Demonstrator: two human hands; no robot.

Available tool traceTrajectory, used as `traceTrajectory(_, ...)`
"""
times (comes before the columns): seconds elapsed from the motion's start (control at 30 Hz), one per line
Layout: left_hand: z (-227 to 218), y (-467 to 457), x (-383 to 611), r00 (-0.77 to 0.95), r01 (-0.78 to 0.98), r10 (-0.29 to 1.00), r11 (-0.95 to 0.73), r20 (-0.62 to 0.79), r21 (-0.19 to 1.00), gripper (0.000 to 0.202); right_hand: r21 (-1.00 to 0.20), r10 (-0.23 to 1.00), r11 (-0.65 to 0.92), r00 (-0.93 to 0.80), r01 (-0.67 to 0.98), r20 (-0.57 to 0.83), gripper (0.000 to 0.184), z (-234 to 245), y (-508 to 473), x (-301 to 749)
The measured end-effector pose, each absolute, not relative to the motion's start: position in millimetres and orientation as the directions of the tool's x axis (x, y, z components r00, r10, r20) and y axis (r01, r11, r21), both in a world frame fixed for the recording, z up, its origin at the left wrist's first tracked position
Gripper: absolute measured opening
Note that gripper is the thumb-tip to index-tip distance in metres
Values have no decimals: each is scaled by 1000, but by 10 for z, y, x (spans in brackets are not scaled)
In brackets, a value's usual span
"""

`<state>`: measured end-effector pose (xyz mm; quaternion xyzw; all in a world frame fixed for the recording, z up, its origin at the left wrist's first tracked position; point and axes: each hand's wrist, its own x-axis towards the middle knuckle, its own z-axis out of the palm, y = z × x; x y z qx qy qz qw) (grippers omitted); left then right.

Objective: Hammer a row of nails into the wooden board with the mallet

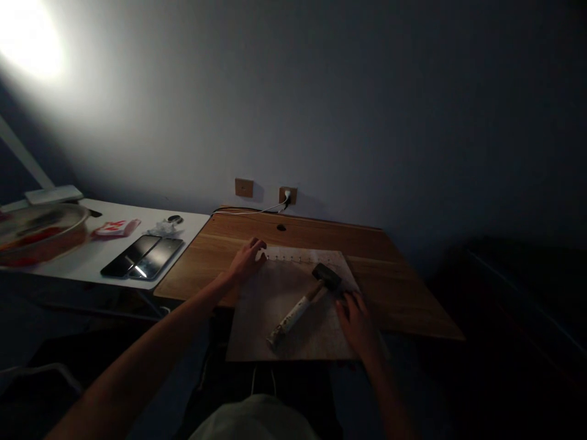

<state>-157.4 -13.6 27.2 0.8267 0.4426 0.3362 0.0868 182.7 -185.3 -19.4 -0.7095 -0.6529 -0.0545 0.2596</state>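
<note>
A pale board (275,305) lies on the wooden desk (389,287), overhanging its front edge. A row of small nails (296,260) stands along the board's far edge. A hammer (305,302) with a dark head and a light, stained handle rests diagonally on the board. My left hand (246,260) lies on the board's far left corner, fingers curled by the first nails, holding nothing that I can see. My right hand (358,324) rests flat on the board's right side, fingers apart, just right of the hammer head.
A white table (87,256) adjoins the desk on the left, bearing two dark phones (143,256), a red packet (114,228) and a round dish (41,229). A white cable (257,211) runs to a wall socket (288,195). The room is dim.
</note>
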Motion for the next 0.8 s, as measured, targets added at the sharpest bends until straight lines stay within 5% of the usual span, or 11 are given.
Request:
traceTrajectory(0.17, 341, -691, -1752, 537, 715, 747, -650, 392, 259, 41, -231, 909, -21, 115, 973, 401, 60, -153, -1876, 1774)
traceTrajectory(0.4, 9, -1279, -1653, 596, 714, 717, -679, 361, 169, 58, -25, 932, -24, 32, 999, 361, 69, -45, -1883, 1713)
traceTrajectory(0.8, -35, -1265, -1535, 609, 727, 732, -669, 307, 154, 64, -66, 934, -26, 47, 998, 353, 67, -110, -1900, 1759)
